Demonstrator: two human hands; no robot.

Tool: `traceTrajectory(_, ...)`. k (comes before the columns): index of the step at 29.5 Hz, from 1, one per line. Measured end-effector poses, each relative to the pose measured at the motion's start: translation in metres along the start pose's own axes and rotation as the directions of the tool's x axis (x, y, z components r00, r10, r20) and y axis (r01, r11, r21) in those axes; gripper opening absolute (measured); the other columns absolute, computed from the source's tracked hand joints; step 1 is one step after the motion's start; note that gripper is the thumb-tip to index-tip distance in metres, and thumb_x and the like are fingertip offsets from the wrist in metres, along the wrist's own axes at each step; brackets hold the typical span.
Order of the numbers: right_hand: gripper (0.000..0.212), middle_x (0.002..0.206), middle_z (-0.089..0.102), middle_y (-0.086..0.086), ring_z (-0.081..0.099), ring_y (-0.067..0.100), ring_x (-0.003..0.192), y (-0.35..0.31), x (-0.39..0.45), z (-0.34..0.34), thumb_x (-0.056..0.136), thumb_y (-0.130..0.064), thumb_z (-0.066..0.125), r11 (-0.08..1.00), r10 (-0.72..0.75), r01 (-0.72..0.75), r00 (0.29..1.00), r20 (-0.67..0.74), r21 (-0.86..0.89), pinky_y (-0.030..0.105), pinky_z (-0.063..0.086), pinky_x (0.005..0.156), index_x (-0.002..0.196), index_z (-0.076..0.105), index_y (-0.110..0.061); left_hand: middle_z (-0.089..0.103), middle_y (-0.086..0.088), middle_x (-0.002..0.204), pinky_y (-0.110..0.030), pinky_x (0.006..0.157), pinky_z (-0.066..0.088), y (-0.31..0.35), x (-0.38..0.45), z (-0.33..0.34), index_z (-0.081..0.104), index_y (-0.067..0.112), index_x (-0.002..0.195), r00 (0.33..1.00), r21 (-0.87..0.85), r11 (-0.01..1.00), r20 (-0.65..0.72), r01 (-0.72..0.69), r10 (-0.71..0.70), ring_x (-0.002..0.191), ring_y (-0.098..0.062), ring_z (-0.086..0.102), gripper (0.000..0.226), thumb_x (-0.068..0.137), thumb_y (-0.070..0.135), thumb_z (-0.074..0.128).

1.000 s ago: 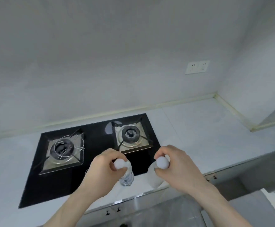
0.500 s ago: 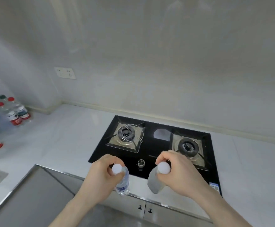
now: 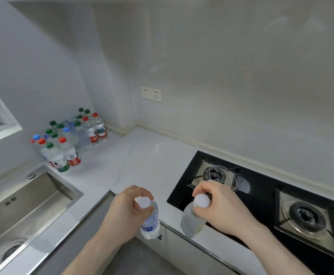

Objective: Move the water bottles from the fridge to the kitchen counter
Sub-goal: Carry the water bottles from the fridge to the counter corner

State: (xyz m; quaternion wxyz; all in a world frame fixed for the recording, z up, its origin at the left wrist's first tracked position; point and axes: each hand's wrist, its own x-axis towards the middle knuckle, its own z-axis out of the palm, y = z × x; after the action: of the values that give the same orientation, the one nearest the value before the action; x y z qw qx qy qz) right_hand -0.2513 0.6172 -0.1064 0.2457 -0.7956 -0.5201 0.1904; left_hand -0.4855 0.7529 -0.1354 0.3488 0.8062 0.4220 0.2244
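Lower centre of frame: left hand [image 3: 125,212] pinches the neck of a clear water bottle [image 3: 150,223] just under its white cap [image 3: 142,202], fingers curled round it. This bottle carries a blue label and hangs upright in front of the cabinet doors [image 3: 184,249], below the counter edge.

Lower centre-right: right hand [image 3: 221,208] pinches a second bottle [image 3: 191,222] at the neck, fingertips [image 3: 196,192] curled round the white cap [image 3: 201,200]. Its body looks frosted or cloudy; no label seen. It hangs over the front strip of the kitchen counter [image 3: 146,161], at the near left corner of the black gas hob [image 3: 261,197]. Both bottles are in the air; neither touches the counter.

Lower left: stainless sink [image 3: 33,201], set into the counter, drain visible at the bottom left edge.

Right of frame: hob with two burners; a wire ring lies on the left burner [image 3: 214,175], partly behind the right hand.

Middle left, further back: a cluster of water bottles [image 3: 70,139] stands upright on the counter in the corner against the wall, caps green, red and blue, closely packed.

Upper centre: white double wall socket [image 3: 151,93] on the back wall.
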Motion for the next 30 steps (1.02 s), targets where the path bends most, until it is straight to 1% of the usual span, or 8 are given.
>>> traceTrajectory(2, 0.020, 0.101, 0.062, -0.020, 0.058, 0.000, 0.096, -0.023, 0.015, 0.016, 0.080, -0.032, 0.074, 1.000, -0.021, 0.021, 1.000, 0.018, -0.010, 0.027, 0.052, 0.082, 0.094, 0.062, -0.038, 0.065, 0.022, 0.096, -0.019, 0.062, 0.049, -0.020, 0.005, -0.019, 0.071, 0.040, 0.081, 0.999, 0.017, 1.000, -0.032, 0.022, -0.022, 0.067, -0.010, 0.062, 0.021, 0.082, 0.020, 0.077)
traceTrajectory(4, 0.019, 0.102, 0.063, -0.018, 0.058, 0.000, 0.094, -0.040, 0.027, 0.029, 0.081, -0.031, 0.073, 0.999, -0.030, 0.030, 0.999, 0.021, -0.023, 0.019, 0.047, 0.075, 0.095, 0.062, -0.037, 0.064, 0.022, 0.094, -0.016, 0.062, 0.047, -0.035, 0.008, -0.035, 0.071, 0.039, 0.081, 0.999, 0.041, 0.999, -0.037, 0.033, -0.031, 0.067, -0.008, 0.060, 0.021, 0.082, 0.020, 0.077)
traceTrajectory(6, 0.018, 0.100, 0.062, -0.019, 0.057, -0.002, 0.092, -0.057, 0.041, 0.042, 0.081, -0.032, 0.073, 0.999, -0.047, 0.047, 0.998, 0.034, -0.024, 0.014, 0.039, 0.066, 0.094, 0.062, -0.038, 0.063, 0.023, 0.096, -0.020, 0.063, 0.050, -0.052, 0.012, -0.052, 0.071, 0.040, 0.081, 0.998, 0.053, 0.998, -0.049, 0.046, -0.043, 0.073, -0.009, 0.063, 0.020, 0.081, 0.021, 0.078)
traceTrajectory(8, 0.018, 0.098, 0.062, -0.020, 0.057, -0.003, 0.089, -0.070, 0.054, 0.053, 0.079, -0.032, 0.074, 0.998, -0.062, 0.063, 0.997, 0.054, -0.007, 0.015, 0.040, 0.065, 0.092, 0.062, -0.037, 0.064, 0.023, 0.095, -0.022, 0.065, 0.051, -0.064, 0.015, -0.067, 0.071, 0.041, 0.083, 0.996, 0.062, 0.996, -0.062, 0.071, -0.067, 0.075, -0.008, 0.064, 0.019, 0.080, 0.023, 0.077)
traceTrajectory(13, 0.021, 0.101, 0.062, -0.023, 0.057, -0.006, 0.085, -0.099, 0.092, 0.077, 0.077, -0.036, 0.075, 0.996, -0.089, 0.089, 0.991, 0.104, 0.002, 0.014, 0.038, 0.060, 0.092, 0.062, -0.038, 0.063, 0.023, 0.092, -0.012, 0.060, 0.044, -0.093, 0.030, -0.092, 0.071, 0.041, 0.084, 0.989, 0.091, 0.989, -0.101, 0.120, -0.110, 0.067, -0.001, 0.060, 0.020, 0.078, 0.022, 0.077)
traceTrajectory(15, 0.021, 0.102, 0.062, -0.023, 0.057, -0.005, 0.086, -0.108, 0.106, 0.084, 0.078, -0.036, 0.075, 0.994, -0.107, 0.107, 0.985, 0.132, 0.004, 0.014, 0.038, 0.062, 0.094, 0.061, -0.038, 0.062, 0.025, 0.092, -0.011, 0.059, 0.045, -0.101, 0.036, -0.098, 0.071, 0.041, 0.084, 0.986, 0.095, 0.986, -0.115, 0.135, -0.124, 0.065, -0.001, 0.060, 0.020, 0.078, 0.023, 0.076)
traceTrajectory(20, 0.023, 0.103, 0.062, -0.020, 0.061, 0.003, 0.086, -0.127, 0.153, 0.102, 0.078, -0.036, 0.075, 0.987, -0.161, 0.156, 0.965, 0.205, 0.041, 0.025, 0.052, 0.072, 0.095, 0.061, -0.039, 0.063, 0.018, 0.095, -0.017, 0.056, 0.048, -0.118, 0.056, -0.117, 0.071, 0.040, 0.086, 0.974, 0.071, 0.979, -0.139, 0.191, -0.180, 0.061, -0.004, 0.062, 0.019, 0.084, 0.022, 0.077)
traceTrajectory(30, 0.023, 0.101, 0.062, -0.021, 0.062, 0.002, 0.086, -0.154, 0.263, 0.115, 0.076, -0.036, 0.075, 0.965, -0.263, 0.259, 0.936, 0.233, 0.049, 0.025, 0.053, 0.071, 0.095, 0.062, -0.037, 0.063, 0.016, 0.096, -0.017, 0.052, 0.044, -0.145, 0.133, -0.149, 0.069, 0.038, 0.085, 0.951, 0.067, 0.968, -0.217, 0.241, -0.222, 0.055, -0.007, 0.057, 0.022, 0.085, 0.018, 0.077)
